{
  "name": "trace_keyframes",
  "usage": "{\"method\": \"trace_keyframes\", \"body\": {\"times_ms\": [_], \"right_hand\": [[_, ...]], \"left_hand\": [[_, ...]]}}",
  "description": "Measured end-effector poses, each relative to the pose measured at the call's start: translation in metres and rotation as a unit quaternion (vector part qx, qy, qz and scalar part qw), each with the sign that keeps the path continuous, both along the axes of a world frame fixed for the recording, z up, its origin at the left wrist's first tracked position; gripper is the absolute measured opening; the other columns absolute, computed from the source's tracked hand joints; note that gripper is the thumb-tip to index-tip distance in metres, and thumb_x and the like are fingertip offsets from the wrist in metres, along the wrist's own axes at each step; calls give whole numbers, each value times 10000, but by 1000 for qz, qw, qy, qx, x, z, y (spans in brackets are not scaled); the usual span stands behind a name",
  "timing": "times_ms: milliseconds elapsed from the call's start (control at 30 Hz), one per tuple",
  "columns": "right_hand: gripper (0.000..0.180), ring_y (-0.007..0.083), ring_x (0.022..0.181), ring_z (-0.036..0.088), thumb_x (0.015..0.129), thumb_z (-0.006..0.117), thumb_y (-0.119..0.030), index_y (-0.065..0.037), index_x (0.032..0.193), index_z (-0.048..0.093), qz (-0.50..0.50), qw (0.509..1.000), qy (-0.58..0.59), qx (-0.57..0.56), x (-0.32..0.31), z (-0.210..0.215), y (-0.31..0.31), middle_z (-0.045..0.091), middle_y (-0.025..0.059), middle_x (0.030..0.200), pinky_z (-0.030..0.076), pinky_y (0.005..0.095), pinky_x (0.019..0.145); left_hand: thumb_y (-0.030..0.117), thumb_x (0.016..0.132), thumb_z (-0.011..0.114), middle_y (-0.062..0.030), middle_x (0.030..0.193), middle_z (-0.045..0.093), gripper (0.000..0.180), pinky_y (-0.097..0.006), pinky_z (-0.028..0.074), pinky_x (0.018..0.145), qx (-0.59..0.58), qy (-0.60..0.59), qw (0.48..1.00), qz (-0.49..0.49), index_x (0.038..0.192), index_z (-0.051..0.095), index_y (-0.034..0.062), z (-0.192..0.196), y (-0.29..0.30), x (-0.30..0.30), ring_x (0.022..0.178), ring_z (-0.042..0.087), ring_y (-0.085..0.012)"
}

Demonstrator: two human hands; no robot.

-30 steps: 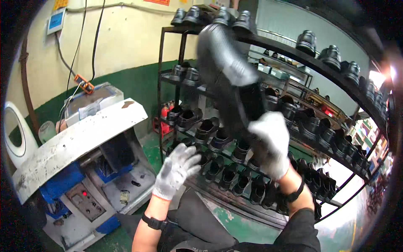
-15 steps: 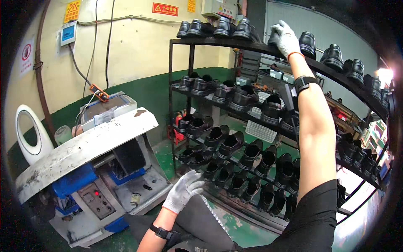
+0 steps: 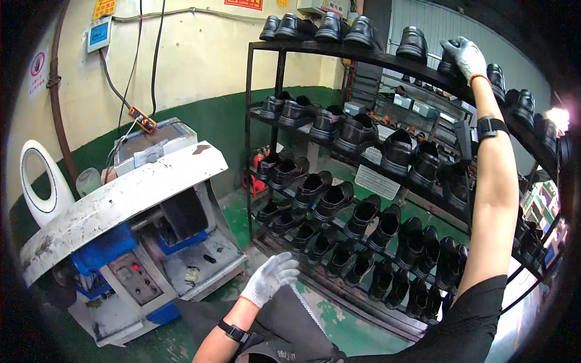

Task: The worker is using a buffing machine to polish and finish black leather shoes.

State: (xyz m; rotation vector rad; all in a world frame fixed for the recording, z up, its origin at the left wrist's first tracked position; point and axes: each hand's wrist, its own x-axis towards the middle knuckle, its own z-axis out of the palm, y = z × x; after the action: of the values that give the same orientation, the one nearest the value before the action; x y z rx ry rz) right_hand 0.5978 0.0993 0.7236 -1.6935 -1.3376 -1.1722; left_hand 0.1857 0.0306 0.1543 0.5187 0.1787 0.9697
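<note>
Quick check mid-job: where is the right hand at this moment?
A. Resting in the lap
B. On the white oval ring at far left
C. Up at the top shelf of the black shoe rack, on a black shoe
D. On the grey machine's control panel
C: the gloved right hand is raised to the rack's top shelf, resting on a black shoe there.

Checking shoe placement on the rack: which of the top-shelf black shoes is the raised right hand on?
The right hand rests on the black shoe just right of the lone shoe; the other top-shelf shoes sit untouched.
</note>
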Motion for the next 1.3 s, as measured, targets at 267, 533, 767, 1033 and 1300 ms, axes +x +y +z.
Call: {"method": "trace_keyframes", "body": {"times_ms": [267, 533, 767, 1033, 1300], "right_hand": [[202, 172, 604, 447, 886, 679, -127, -8, 777, 557, 362, 923, -80, 107, -113, -153, -63, 538, 94, 704, 415, 286, 593], [181, 282, 679, 626, 719, 816, -145, -86, 737, 646, 644, 700, 103, -291, -257, -477, -101, 614, 92, 699, 501, 354, 640], [174, 139, 742, 626, 929, 626, -164, 7, 959, 627, 533, 497, 407, -551, -365, -556, -76, 652, 78, 817, 511, 296, 719], [458, 150, 930, 597, 1034, 438, -338, -9, 1345, 499, 579, 665, 171, -439, -417, -704, 24, 646, 84, 1089, 485, 284, 864], [415, 170, 881, 611, 1033, 420, -333, -30, 1273, 573, 454, 45, 747, -484, -492, -656, 68, 662, 62, 985, 513, 297, 769]], "left_hand": [[371, 1021, 429, -189, 1214, 609, 487, -431, 502, 921, -27, -12, 999, -32, 1348, 455, 11, -12, 4, 12, 1057, 620, -329], [670, 954, 287, -119, 1206, 613, 710, -431, 512, 913, 5, -221, 973, 62, 1331, 507, 109, -2, 8, 16, 1008, 613, -297], [477, 1035, 320, -50, 1066, 610, 481, -350, 497, 893, -197, -88, 906, 364, 1233, 564, 112, -81, 2, -88, 931, 585, -183], [689, 919, 404, -92, 1294, 596, 753, -390, 430, 1036, -198, -97, 919, 325, 1385, 492, 104, -113, 38, -146, 1111, 582, -254], [720, 879, 454, -59, 1027, 674, 717, -331, 561, 791, -262, -105, 874, 396, 1208, 602, 101, -127, 87, -186, 841, 643, -184]]}}
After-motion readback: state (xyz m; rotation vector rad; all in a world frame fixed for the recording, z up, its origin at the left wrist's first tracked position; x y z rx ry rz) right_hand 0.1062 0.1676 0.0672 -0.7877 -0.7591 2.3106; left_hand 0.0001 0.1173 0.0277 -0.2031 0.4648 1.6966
